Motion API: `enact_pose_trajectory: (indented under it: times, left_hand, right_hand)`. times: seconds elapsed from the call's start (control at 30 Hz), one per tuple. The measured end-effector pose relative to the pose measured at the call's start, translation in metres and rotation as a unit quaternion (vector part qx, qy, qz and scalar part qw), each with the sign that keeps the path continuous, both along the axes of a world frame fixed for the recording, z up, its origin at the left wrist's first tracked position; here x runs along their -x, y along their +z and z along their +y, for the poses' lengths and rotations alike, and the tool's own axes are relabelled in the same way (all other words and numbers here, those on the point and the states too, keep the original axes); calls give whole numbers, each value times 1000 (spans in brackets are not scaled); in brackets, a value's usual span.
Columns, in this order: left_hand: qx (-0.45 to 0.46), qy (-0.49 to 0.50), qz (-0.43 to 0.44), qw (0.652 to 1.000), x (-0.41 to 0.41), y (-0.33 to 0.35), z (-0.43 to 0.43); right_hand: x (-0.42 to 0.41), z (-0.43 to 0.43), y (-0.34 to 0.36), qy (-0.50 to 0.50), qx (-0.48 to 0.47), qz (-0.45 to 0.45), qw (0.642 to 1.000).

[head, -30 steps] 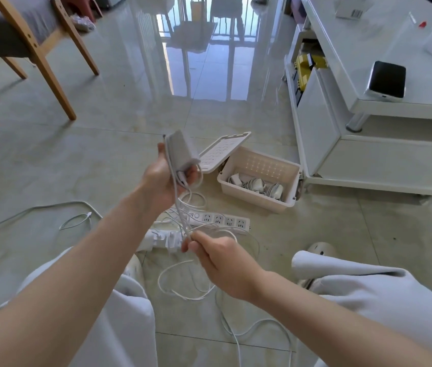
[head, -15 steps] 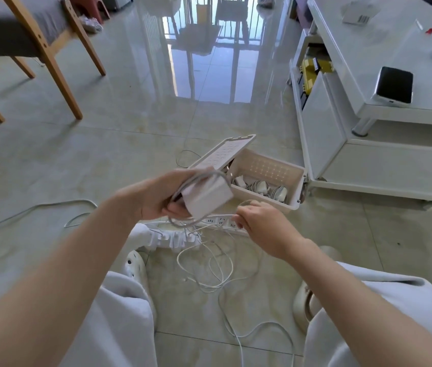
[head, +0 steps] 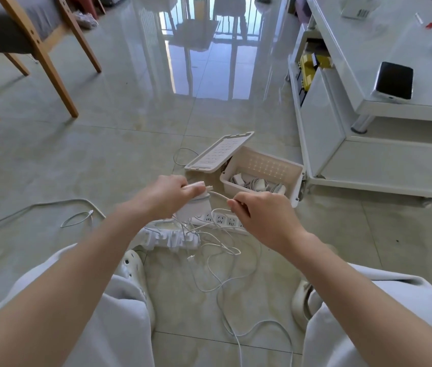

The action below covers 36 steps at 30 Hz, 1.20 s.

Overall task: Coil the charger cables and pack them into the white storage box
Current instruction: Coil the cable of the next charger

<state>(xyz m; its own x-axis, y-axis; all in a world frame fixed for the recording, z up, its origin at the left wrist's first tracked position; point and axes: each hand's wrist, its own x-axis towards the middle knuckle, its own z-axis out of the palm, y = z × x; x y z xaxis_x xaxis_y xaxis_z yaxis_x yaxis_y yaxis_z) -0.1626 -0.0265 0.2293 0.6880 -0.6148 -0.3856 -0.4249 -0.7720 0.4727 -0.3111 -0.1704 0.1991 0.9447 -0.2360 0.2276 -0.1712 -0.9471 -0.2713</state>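
Glossy beige floor tiles lie under everything, and low over them the left hand grips the white charger brick, fingers curled over its top. A second ago that brick was held up high, and half a second ago its flat face was turned to the camera; now it sits lower and is tipped away. The right hand, which was down by the sockets, has come up level with the left and pinches the cable between thumb and fingertips, so a short stretch runs nearly straight from the brick. The rest of that cable trails in loose loops on the floor between the knees. Just under the hands lies a white power strip, partly hidden by them. Beyond, the white storage box stands open with coiled chargers inside, its lid leaning on its left rim. A second cable lies apart at left, a low white cabinet with a phone stands at right, a wooden chair far left
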Motion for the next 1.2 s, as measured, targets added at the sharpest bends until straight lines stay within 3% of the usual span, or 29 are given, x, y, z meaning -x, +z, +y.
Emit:
enact_pose_trajectory:
  times: [0.13, 0.27, 0.33, 0.4, 0.5, 0.67, 0.73, 0.93, 1.2]
  left_hand:
    - [10, 12, -107, 994, 6, -7, -8]
    - [55, 46, -143, 987, 6, -16, -16]
    - [106, 79, -89, 987, 8, -16, -18]
    - [192, 131, 27, 972, 9, -14, -21]
    - [310, 190, 202, 909, 10, -10, -26]
    - [435, 263, 457, 730, 19, 5, -30]
    - [439, 255, 497, 704, 18, 6, -29]
    - [400, 162, 591, 682, 12, 14, -18]
    - [243, 61, 560, 789, 4, 31, -6]
  right_hand:
    - [4, 26, -7, -7, -35, -36, 999]
    - [9, 44, -9, 51, -96, -60, 992]
    - [12, 51, -10, 87, -121, -70, 986]
    - [15, 58, -11, 121, -156, -50, 979]
    - [17, 64, -15, 141, -215, -23, 966]
    - [11, 55, -16, 106, -318, 36, 941]
    - [7, 46, -20, 97, -348, 71, 930]
    - [-3, 11, -35, 95, -322, 154, 929]
    - [-9, -39, -26, 26, -285, 122, 950]
